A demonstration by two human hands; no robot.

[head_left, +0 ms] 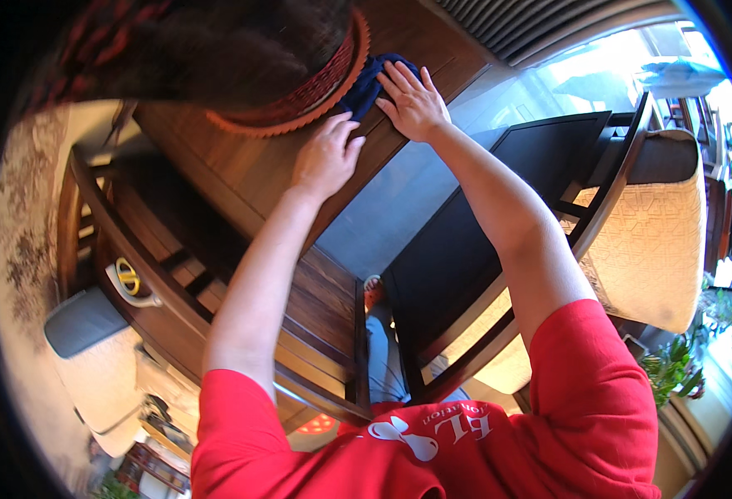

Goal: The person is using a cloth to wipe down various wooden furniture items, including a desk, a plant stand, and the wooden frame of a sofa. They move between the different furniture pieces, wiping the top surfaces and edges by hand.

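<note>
My right hand [414,103] lies flat with spread fingers on a dark blue cloth [366,84] on a wooden table [229,159]. My left hand [328,153] is over the table near its edge, fingers slightly bent, their tips by the cloth's lower end; whether they touch it I cannot tell. Beside the cloth is a large round dark object with an orange scalloped rim [278,128] and a red patterned band. Its upper part is dark and blurred, so its kind is unclear.
Dark wooden chairs stand on both sides of me, one with a slatted back [179,274], another with a black seat [459,249]. Cream upholstery [653,231] lies at the right. A yellow and white item [130,277] is at the left chair. Green plants [672,368] are at lower right.
</note>
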